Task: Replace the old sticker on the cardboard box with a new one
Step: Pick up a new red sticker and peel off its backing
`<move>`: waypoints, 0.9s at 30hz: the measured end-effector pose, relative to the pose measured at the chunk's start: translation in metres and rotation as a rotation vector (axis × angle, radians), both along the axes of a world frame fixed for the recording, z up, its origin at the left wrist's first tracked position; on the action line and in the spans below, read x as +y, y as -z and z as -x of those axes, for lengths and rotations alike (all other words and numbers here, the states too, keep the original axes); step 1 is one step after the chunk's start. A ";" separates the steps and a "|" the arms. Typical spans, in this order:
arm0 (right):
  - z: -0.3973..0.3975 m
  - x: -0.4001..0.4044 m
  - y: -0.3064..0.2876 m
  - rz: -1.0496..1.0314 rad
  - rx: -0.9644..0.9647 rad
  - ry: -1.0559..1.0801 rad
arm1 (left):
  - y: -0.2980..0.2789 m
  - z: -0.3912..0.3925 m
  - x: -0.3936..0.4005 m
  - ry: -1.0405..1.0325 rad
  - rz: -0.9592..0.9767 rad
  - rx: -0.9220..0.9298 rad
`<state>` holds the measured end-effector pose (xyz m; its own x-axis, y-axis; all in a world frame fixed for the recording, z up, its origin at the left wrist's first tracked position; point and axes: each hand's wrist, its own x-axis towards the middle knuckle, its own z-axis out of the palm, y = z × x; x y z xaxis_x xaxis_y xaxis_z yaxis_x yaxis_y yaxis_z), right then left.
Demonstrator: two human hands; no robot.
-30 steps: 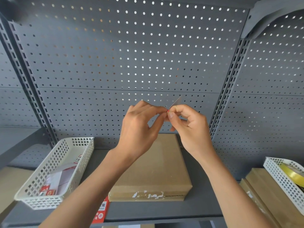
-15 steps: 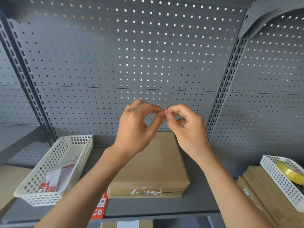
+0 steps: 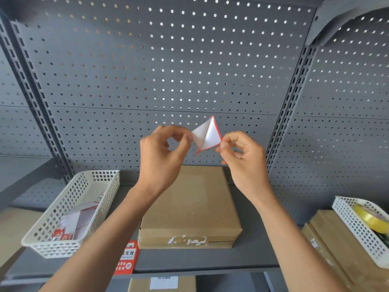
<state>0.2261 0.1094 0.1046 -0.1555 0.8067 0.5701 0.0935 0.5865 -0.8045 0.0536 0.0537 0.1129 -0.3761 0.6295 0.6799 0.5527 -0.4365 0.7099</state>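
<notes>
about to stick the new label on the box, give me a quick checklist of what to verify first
1. Red-edged white sticker peeling apart from its backing: ok, the two layers are splayed open, pinched between left hand and right hand.
2. Fully separated: not ok, the layers are joined along one edge.
3. Front face of brown cardboard box clean: not ok, torn white sticker residue remains.
4. Box steady on grey metal shelf: ok, lying flat.
5. Adhesive side condition: cannot tell.
</notes>
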 end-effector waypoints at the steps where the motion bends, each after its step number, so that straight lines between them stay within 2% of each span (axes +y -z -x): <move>1: 0.000 0.001 0.001 0.003 0.005 0.001 | 0.000 0.002 0.001 0.000 0.006 -0.021; 8: -0.004 0.008 0.001 0.022 0.066 -0.017 | -0.002 0.007 0.001 -0.009 -0.020 -0.165; 15: -0.006 0.016 -0.003 0.028 0.129 0.061 | -0.009 0.013 0.001 -0.025 -0.029 -0.278; 27: -0.021 0.024 -0.012 0.047 0.183 0.151 | -0.017 0.014 -0.004 -0.059 -0.068 -0.350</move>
